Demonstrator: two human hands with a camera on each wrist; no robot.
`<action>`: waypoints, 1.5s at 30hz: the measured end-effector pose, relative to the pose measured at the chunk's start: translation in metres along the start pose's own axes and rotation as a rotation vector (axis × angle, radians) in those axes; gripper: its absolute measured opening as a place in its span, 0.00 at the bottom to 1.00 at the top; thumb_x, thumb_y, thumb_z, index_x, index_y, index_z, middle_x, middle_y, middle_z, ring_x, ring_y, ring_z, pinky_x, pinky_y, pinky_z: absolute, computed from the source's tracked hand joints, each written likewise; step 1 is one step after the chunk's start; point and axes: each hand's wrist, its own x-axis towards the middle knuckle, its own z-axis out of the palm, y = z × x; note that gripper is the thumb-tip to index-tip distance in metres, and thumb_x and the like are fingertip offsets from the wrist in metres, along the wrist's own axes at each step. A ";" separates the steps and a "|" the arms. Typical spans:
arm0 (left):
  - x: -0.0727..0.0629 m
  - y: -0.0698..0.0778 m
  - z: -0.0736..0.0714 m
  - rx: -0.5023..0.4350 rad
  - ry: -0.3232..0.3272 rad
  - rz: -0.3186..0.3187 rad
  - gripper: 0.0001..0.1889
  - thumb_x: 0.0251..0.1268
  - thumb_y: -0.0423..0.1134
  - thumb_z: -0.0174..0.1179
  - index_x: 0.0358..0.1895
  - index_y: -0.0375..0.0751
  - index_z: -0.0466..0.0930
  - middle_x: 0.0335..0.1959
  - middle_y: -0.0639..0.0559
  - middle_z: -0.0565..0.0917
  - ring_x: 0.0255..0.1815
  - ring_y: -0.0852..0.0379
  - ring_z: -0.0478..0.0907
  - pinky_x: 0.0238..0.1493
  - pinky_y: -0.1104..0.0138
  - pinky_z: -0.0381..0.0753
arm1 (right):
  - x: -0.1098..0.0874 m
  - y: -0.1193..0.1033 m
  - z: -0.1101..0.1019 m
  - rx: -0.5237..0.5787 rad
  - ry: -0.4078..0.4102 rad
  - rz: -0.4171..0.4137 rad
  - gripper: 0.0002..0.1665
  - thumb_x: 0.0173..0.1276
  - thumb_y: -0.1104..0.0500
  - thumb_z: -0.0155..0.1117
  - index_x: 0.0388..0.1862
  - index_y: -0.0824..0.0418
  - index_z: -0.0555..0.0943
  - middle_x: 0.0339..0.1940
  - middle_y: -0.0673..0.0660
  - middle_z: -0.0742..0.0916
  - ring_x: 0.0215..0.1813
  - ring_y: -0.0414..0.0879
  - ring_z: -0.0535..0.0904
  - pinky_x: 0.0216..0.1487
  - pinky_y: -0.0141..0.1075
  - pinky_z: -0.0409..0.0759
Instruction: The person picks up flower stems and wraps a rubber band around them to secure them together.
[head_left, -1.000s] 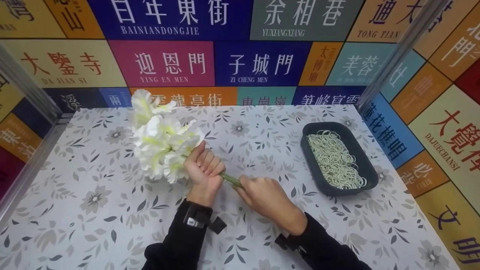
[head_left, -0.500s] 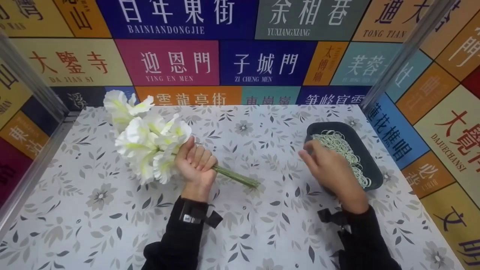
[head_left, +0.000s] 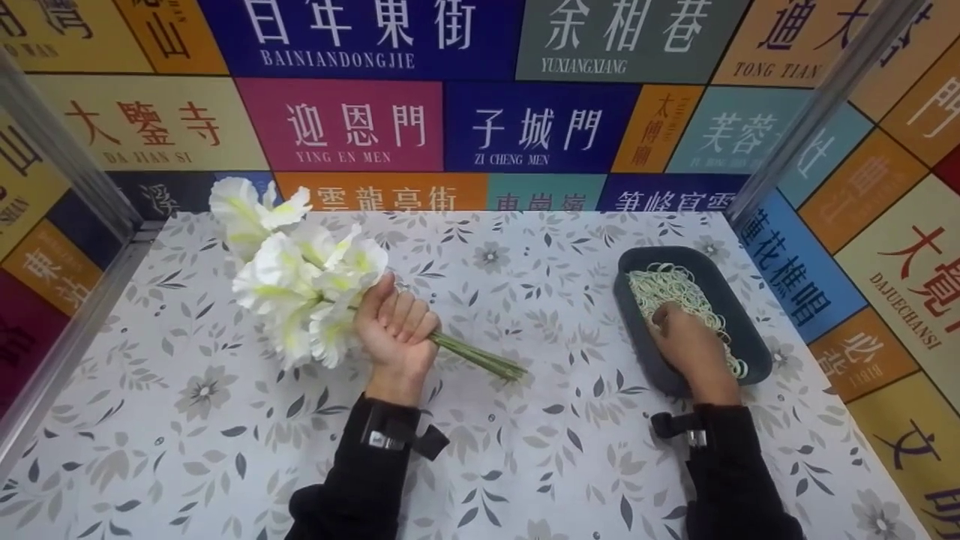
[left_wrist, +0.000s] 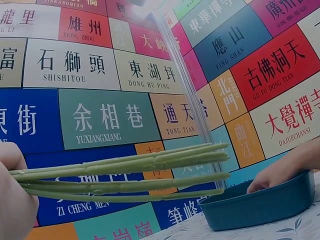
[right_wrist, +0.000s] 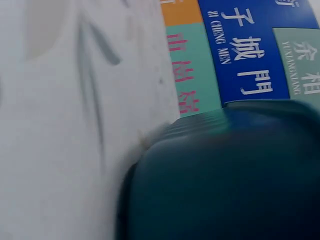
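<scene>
My left hand (head_left: 396, 330) grips a bunch of white artificial flowers (head_left: 300, 277) by the stems, thumb up by the blossoms. The petals have yellow-green centres and point to the upper left. Bare green stems (head_left: 484, 358) stick out to the right of the fist; in the left wrist view the stem ends (left_wrist: 215, 155) spread slightly apart. My right hand (head_left: 694, 349) reaches down into a dark teal box (head_left: 756, 341), fingertips among pale green rubber bands (head_left: 671, 285). I cannot tell whether its fingers pinch a band. The box wall (right_wrist: 225, 185) fills much of the right wrist view.
A white tablecloth (head_left: 540, 457) with grey leaves and flowers covers the table. Behind and at both sides stand walls (head_left: 345, 124) of coloured panels with Chinese lettering. Clear corner strips (head_left: 810, 112) run up where the walls meet.
My right hand has left the stems, moved right to the box and dipped into the rubber bands. My left hand still holds the flowers and has shifted slightly left.
</scene>
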 end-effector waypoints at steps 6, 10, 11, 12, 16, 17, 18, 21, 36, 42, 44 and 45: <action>0.000 -0.001 0.000 0.007 0.019 -0.001 0.24 0.66 0.33 0.55 0.10 0.45 0.60 0.05 0.58 0.58 0.10 0.64 0.43 0.12 0.73 0.42 | 0.001 0.002 0.003 0.013 0.034 -0.011 0.13 0.76 0.57 0.56 0.45 0.68 0.78 0.43 0.71 0.85 0.46 0.70 0.81 0.47 0.62 0.76; 0.000 -0.001 0.000 0.005 0.021 -0.007 0.24 0.66 0.33 0.54 0.10 0.45 0.60 0.06 0.58 0.56 0.10 0.64 0.43 0.12 0.73 0.42 | 0.002 0.000 0.002 0.011 0.039 -0.006 0.14 0.77 0.57 0.56 0.45 0.69 0.79 0.43 0.71 0.85 0.46 0.70 0.81 0.47 0.62 0.76; 0.000 -0.001 0.000 0.004 0.023 -0.008 0.24 0.66 0.33 0.54 0.10 0.45 0.60 0.06 0.59 0.55 0.10 0.64 0.43 0.12 0.73 0.42 | 0.002 0.000 0.002 0.011 0.040 -0.005 0.14 0.77 0.57 0.57 0.45 0.69 0.79 0.43 0.71 0.85 0.46 0.70 0.81 0.46 0.62 0.77; 0.000 -0.001 0.000 0.002 0.025 -0.011 0.24 0.66 0.33 0.54 0.10 0.45 0.59 0.06 0.59 0.54 0.10 0.64 0.43 0.12 0.74 0.42 | 0.002 -0.001 0.002 0.012 0.043 -0.003 0.14 0.77 0.57 0.57 0.45 0.69 0.80 0.43 0.70 0.86 0.45 0.69 0.81 0.46 0.62 0.77; 0.000 0.000 -0.001 -0.006 0.015 -0.026 0.25 0.65 0.33 0.53 0.10 0.46 0.56 0.07 0.59 0.53 0.10 0.65 0.42 0.13 0.74 0.42 | 0.002 -0.002 0.002 0.021 0.067 -0.003 0.15 0.76 0.55 0.58 0.44 0.68 0.80 0.41 0.69 0.86 0.44 0.67 0.82 0.44 0.61 0.77; 0.000 0.000 -0.001 -0.010 0.009 -0.032 0.25 0.66 0.33 0.52 0.10 0.46 0.55 0.07 0.59 0.53 0.10 0.65 0.42 0.13 0.74 0.42 | 0.002 -0.002 0.002 0.025 0.073 -0.004 0.15 0.76 0.55 0.58 0.44 0.68 0.80 0.41 0.69 0.86 0.43 0.67 0.82 0.43 0.61 0.77; 0.000 0.000 -0.001 -0.013 0.003 -0.037 0.25 0.66 0.33 0.52 0.10 0.47 0.55 0.06 0.59 0.53 0.10 0.65 0.42 0.13 0.74 0.42 | 0.002 -0.002 0.002 0.029 0.077 -0.004 0.14 0.76 0.55 0.59 0.44 0.67 0.80 0.41 0.68 0.86 0.43 0.67 0.82 0.43 0.60 0.77; 0.001 0.001 -0.001 -0.012 -0.006 -0.040 0.25 0.66 0.33 0.53 0.11 0.47 0.54 0.06 0.59 0.53 0.10 0.65 0.43 0.13 0.74 0.43 | 0.003 -0.002 0.000 0.045 0.085 -0.003 0.13 0.75 0.55 0.60 0.44 0.66 0.80 0.38 0.66 0.86 0.41 0.65 0.82 0.41 0.59 0.77; 0.001 0.001 -0.002 0.001 0.017 -0.017 0.24 0.66 0.33 0.53 0.10 0.45 0.60 0.06 0.59 0.55 0.10 0.65 0.43 0.13 0.74 0.43 | -0.007 -0.010 -0.024 0.074 0.111 0.030 0.12 0.71 0.51 0.68 0.46 0.58 0.87 0.44 0.63 0.89 0.41 0.60 0.83 0.43 0.59 0.75; 0.000 0.000 0.000 0.015 0.043 -0.004 0.25 0.68 0.33 0.52 0.08 0.45 0.61 0.05 0.58 0.57 0.10 0.65 0.43 0.12 0.74 0.43 | -0.016 -0.013 -0.039 0.117 0.105 -0.013 0.13 0.72 0.51 0.68 0.46 0.59 0.88 0.50 0.63 0.88 0.48 0.61 0.83 0.50 0.59 0.76; 0.001 0.001 0.000 0.005 0.041 -0.012 0.25 0.68 0.34 0.52 0.08 0.45 0.61 0.05 0.58 0.57 0.09 0.65 0.43 0.12 0.74 0.43 | -0.019 -0.014 -0.045 0.125 0.078 -0.025 0.13 0.72 0.51 0.68 0.45 0.58 0.88 0.50 0.62 0.88 0.47 0.59 0.83 0.49 0.57 0.77; 0.001 0.001 0.000 0.004 0.037 -0.013 0.25 0.68 0.34 0.52 0.08 0.45 0.61 0.04 0.58 0.57 0.09 0.65 0.42 0.12 0.74 0.43 | -0.020 -0.015 -0.048 0.124 0.062 -0.031 0.13 0.72 0.50 0.68 0.45 0.58 0.88 0.50 0.62 0.88 0.45 0.57 0.83 0.47 0.55 0.78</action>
